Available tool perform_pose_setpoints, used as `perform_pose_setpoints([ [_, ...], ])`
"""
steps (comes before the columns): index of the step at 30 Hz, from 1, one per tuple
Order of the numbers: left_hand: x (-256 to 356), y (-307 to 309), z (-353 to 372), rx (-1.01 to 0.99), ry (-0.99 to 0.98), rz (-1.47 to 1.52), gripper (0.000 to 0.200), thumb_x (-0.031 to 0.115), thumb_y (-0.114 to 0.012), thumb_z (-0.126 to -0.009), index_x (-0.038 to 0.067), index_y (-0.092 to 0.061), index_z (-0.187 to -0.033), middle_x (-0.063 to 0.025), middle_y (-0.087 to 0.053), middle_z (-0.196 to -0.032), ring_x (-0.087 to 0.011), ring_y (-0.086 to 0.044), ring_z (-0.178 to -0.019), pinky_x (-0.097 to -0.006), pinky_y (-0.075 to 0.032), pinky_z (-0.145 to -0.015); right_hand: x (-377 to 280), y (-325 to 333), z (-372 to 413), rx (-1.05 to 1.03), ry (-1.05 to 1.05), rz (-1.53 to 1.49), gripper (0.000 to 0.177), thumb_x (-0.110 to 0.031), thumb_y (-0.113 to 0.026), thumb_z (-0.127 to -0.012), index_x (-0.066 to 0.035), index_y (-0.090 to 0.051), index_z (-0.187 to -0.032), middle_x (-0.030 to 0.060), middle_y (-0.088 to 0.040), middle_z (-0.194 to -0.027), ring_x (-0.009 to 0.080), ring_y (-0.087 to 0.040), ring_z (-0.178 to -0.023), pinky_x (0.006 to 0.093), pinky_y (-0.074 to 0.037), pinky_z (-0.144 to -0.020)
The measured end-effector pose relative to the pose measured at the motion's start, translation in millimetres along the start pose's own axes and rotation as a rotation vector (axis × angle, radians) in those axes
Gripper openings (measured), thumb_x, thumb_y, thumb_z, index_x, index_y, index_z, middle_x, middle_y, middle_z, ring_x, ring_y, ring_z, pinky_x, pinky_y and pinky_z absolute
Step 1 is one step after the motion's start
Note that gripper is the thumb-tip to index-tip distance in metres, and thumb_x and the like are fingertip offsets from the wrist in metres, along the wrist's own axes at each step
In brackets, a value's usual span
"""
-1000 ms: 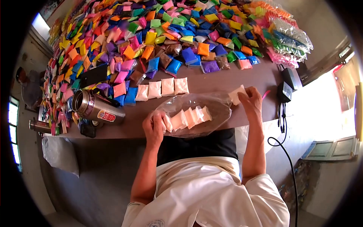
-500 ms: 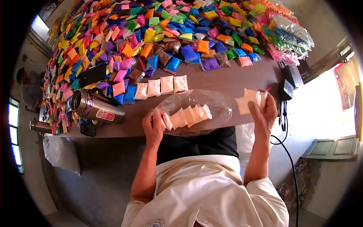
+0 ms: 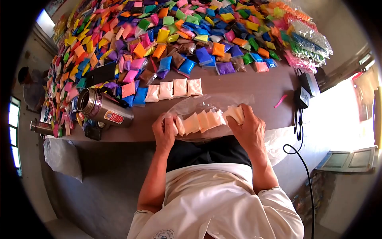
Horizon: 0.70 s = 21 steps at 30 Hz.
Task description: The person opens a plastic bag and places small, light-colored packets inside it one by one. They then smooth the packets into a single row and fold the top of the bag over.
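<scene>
My left hand (image 3: 164, 132) is closed on the left end of a clear plastic bag (image 3: 181, 108) at the table's near edge. A row of pale peach packets (image 3: 202, 121) lies slanted in the bag, its left end right at my left fingers. My right hand (image 3: 251, 129) pinches a few more pale packets (image 3: 235, 114), thumb in front and fingers behind. They overlap the bag's right side, close to the end of the row. Beyond the bag, several flat pale packets (image 3: 180, 87) lie side by side on the table (image 3: 242, 86).
A big heap of coloured packets (image 3: 162, 36) covers the table's far and left parts. An open steel flask (image 3: 104, 108) lies tilted at the left, near a black phone-like slab (image 3: 101, 75). A pink strip (image 3: 280, 100) and black power adapters (image 3: 302, 95) with cables are at the right.
My right hand has moved left and slightly down, bringing its pale packets from beside the bag to the end of the row. My left hand keeps its grip on the bag.
</scene>
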<state>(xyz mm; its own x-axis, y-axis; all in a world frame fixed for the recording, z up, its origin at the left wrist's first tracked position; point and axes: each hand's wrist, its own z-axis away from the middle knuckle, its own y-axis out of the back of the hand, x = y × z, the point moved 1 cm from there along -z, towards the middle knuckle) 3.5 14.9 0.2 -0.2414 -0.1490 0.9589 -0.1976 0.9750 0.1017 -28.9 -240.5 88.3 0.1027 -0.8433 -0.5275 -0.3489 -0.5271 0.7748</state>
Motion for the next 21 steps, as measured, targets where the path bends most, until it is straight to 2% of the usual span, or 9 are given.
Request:
perform_pose_setpoints([
  [4, -0.7, 1.6, 1.2, -0.014, -0.005, 0.017, 0.037, 0.030, -0.052, -0.102, 0.000, -0.064, -0.085, -0.0022, -0.061, -0.072, -0.0082, -0.054, -0.066, -0.0257, -0.044, -0.060, 0.8, -5.4, -1.1, 0.006, 0.018, 0.071, 0.040, -0.022, -0.076, -0.081, -0.005, -0.057, -0.112, 0.0168, -0.070, -0.084, 0.0370, -0.069, -0.078, 0.0449, -0.052, -0.068],
  [6, -2.4, 2.3, 1.2, -0.034, 0.028, 0.011, 0.038, 0.032, -0.052, -0.103, 0.000, -0.066, -0.087, -0.0020, -0.064, -0.079, -0.0090, -0.057, -0.073, -0.0262, -0.045, -0.066, 4.0, -7.8, -1.5, 0.022, 0.032, 0.108, 0.039, -0.023, -0.076, -0.081, -0.007, -0.059, -0.112, 0.0161, -0.071, -0.085, 0.0361, -0.069, -0.078, 0.0443, -0.052, -0.067],
  [16, -2.7, 1.4, 0.8, -0.040, 0.039, 0.030, 0.041, 0.035, -0.052, -0.103, 0.001, -0.066, -0.086, -0.0022, -0.065, -0.078, -0.0085, -0.056, -0.071, -0.0262, -0.044, -0.063, 11.2, -23.5, 6.8, -0.021, -0.019, 0.136, 0.040, -0.024, -0.078, -0.080, -0.008, -0.062, -0.113, 0.0149, -0.071, -0.086, 0.0360, -0.069, -0.079, 0.0440, -0.053, -0.069],
  [19, -2.5, 1.0, 0.8, -0.019, 0.019, -0.002, 0.042, 0.036, -0.053, -0.103, 0.001, -0.066, -0.085, -0.0022, -0.065, -0.078, -0.0094, -0.057, -0.072, -0.0270, -0.045, -0.064, 7.8, -17.8, 2.6, -0.107, -0.145, -0.016, 0.042, -0.026, -0.079, -0.080, -0.006, -0.062, -0.112, 0.0151, -0.071, -0.085, 0.0371, -0.068, -0.079, 0.0426, -0.054, -0.070],
  [21, -2.1, 1.2, 0.1, -0.024, -0.029, -0.017, 0.035, 0.030, -0.053, -0.102, -0.001, -0.064, -0.089, -0.0034, -0.063, -0.075, -0.0090, -0.057, -0.068, -0.0256, -0.046, -0.061, 5.4, -13.8, -1.7, -0.208, -0.267, -0.253, 0.044, -0.028, -0.079, -0.080, -0.004, -0.062, -0.113, 0.0170, -0.071, -0.085, 0.0388, -0.068, -0.079, 0.0419, -0.054, -0.071],
])
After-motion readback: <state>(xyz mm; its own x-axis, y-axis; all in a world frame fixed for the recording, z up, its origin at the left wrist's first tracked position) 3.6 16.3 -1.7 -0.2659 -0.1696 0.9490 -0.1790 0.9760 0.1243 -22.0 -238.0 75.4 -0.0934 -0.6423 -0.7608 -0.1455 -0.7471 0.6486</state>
